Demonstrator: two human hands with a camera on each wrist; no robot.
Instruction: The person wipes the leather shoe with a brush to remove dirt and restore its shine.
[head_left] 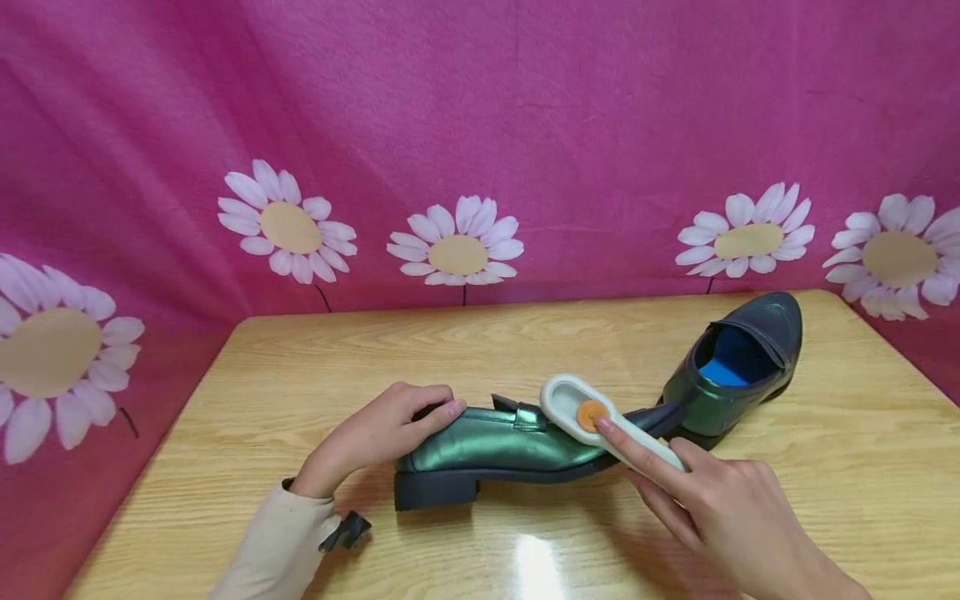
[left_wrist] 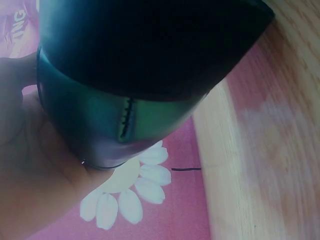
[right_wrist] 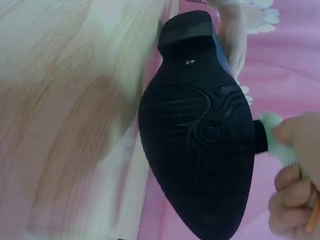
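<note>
A metallic green loafer [head_left: 495, 450] with a black sole is held over the table, its toe pointing right. My left hand [head_left: 375, 433] grips it by the heel, thumb along the opening; the left wrist view shows the heel's back seam [left_wrist: 127, 117] close up. In my right hand [head_left: 738, 508] is a pale-handled brush [head_left: 637, 437] with an orange button, the index finger on that button. The brush head lies over the loafer's upper. Dark bristles [right_wrist: 260, 136] show beside the patterned sole [right_wrist: 200, 105] in the right wrist view.
A matching loafer [head_left: 693, 404] with a blue insole stands at the right, just behind the held one's toe. The wooden table [head_left: 360, 350] ends at a pink cloth [head_left: 480, 108] with daisies. A small black piece [head_left: 347, 531] sits at the left cuff.
</note>
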